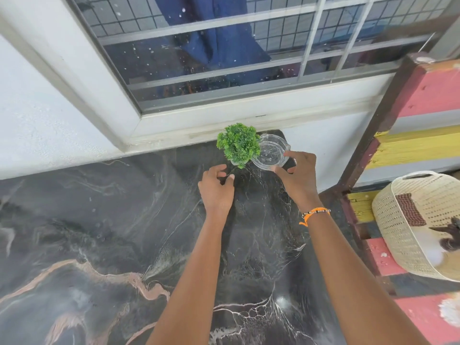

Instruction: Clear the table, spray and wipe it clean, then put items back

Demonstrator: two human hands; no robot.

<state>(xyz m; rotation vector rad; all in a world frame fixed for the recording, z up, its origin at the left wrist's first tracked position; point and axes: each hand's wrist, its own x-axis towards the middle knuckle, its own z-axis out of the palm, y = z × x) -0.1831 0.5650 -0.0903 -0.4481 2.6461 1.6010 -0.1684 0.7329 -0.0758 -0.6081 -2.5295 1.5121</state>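
Note:
A small green plant (238, 143) stands at the far edge of the dark marbled table (112, 220), close to the wall under the window. My left hand (216, 189) is just in front of it, fingers curled round its dark base, which is mostly hidden. Right beside the plant sits a clear glass dish (270, 151). My right hand (297, 174) pinches the dish's near rim between thumb and fingers.
A white wall and a window (224, 53) with a metal grille run along the table's far side. To the right stands a pink and yellow wooden rack (408, 145) with a cream woven basket (413, 220) beside it.

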